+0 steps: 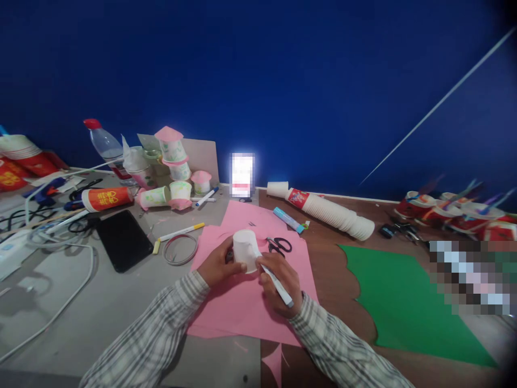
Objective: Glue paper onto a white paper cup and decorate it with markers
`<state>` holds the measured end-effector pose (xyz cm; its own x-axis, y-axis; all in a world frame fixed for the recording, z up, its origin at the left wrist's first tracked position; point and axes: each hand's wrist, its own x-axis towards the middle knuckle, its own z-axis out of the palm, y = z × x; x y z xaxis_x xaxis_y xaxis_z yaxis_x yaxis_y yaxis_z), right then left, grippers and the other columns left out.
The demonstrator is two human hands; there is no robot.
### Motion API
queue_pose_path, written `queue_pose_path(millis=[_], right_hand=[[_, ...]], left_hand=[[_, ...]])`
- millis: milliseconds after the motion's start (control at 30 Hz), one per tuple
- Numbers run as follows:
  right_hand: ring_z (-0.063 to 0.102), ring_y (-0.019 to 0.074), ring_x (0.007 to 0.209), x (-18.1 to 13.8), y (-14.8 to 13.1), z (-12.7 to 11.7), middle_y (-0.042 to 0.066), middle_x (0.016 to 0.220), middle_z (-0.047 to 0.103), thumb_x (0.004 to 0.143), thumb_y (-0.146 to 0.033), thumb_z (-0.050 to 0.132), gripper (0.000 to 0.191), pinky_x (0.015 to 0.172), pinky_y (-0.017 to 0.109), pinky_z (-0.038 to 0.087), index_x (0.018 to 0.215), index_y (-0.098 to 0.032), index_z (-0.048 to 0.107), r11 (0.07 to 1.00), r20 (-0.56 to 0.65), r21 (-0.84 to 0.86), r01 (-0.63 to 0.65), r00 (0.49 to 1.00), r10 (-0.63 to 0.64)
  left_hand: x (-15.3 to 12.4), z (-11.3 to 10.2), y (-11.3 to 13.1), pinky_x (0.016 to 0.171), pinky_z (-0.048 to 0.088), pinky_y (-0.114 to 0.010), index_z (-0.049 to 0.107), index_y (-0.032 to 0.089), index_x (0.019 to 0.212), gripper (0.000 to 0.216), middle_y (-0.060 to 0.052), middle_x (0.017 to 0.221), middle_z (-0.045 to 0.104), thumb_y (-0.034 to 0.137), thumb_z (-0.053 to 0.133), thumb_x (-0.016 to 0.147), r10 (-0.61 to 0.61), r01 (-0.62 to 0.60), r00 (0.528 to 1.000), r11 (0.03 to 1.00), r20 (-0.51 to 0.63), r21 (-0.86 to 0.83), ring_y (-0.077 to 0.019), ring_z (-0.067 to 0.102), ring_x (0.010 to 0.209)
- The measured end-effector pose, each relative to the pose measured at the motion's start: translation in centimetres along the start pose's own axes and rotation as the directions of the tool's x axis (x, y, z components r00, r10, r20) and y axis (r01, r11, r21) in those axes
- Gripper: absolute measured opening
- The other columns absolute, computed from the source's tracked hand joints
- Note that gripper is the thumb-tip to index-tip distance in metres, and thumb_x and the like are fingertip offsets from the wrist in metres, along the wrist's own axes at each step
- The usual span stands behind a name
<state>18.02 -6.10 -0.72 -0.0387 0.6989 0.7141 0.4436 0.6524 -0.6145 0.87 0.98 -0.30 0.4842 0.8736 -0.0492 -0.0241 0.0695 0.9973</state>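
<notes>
Over matte pink paper [242,307], left hand [217,265] grips a smooth white paper cup [245,250]; right hand [281,281] pinches a slim marker [278,283].

The scene is dim overall, with a deep blue wall [283,81] taking up the upper half and soaking up light evenly. The brightest spot is a small glowing white screen [242,173] just above centre, blown out with a pale halo and partly pixelated. Soft light falls from above, leaving faint, diffuse shadows on the grey surface [100,302] at 8 o'clock beside a white cable [60,307]. Wide-angle distortion bends the edges; the corner at 1 o'clock darkens to black vignetting. A pixelated block [472,277] sits at 4 o'clock. Red paper cups [452,213] at 3 o'clock are smeared and soft. The pink paper sheet [242,302] at centre stays fairly sharp.
</notes>
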Motion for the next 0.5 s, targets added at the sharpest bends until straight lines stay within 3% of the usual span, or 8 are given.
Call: queue_pose_path(millis=[133,300,500], right_hand=[[0.065,0.0256,0.081,0.19,-0.31,-0.20,0.009,0.089,0.067,0.076,-0.013,0.051,0.029,0.066,0.039,0.056,0.102,-0.020,0.061,1.000,-0.028,0.021,0.004,1.000,-0.003],[0.065,0.0242,0.076,0.19,-0.31,-0.33,0.008,0.091,0.067,0.083,-0.023,0.046,0.036,0.071,0.043,0.055,0.119,-0.021,0.049,0.997,-0.080,0.063,-0.053,0.995,0.058],[0.060,0.0281,0.102,0.34,-0.01,0.00,0.010,0.108,0.063,0.083,-0.025,0.046,0.031,0.088,0.045,0.050,0.113,-0.021,0.053,0.972,-0.052,-0.018,-0.233,0.971,0.232]], left_hand=[[0.12,-0.10,0.03,0.067,0.046,-0.032,0.049,0.021,0.111,0.067,-0.002,0.090,0.061,0.024,0.076,0.050,-0.016,0.015,1.000,1.000,-0.010,-0.011,-0.0200,0.054,0.078],[0.15,-0.31,0.13,0.061,0.045,-0.030,0.049,0.020,0.111,0.066,-0.003,0.087,0.062,0.027,0.076,0.051,0.004,-0.003,1.000,0.999,0.013,-0.038,-0.0185,0.055,0.071],[-0.03,-0.65,-0.11,0.048,0.042,-0.025,0.047,0.022,0.113,0.070,0.001,0.075,0.060,0.027,0.076,0.049,-0.050,0.050,0.999,0.998,-0.004,-0.030,-0.0130,0.051,0.056]])
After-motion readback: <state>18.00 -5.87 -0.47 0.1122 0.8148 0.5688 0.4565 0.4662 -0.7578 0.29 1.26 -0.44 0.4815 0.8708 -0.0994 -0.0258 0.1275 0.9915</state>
